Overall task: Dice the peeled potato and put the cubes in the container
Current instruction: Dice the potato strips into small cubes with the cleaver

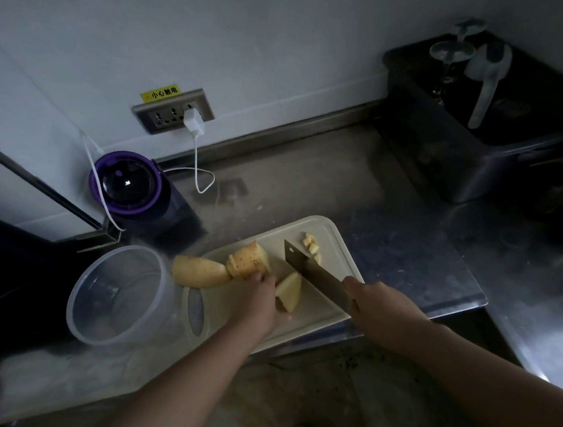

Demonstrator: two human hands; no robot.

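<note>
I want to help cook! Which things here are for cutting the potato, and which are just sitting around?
For the job: potato pieces, cubes, knife, cutting board, container, left hand, right hand.
Just lying about: purple gadget, charger, metal tub, glass.

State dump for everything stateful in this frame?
Container: upright, lidless, looks empty.
Potato chunks: large, undiced, on cutting board.
Potato wedge: held by left hand.
Cubes: few, at board's far end.
Knife: gripped by right hand, blade over board.
Charger: plugged into wall socket.
</note>
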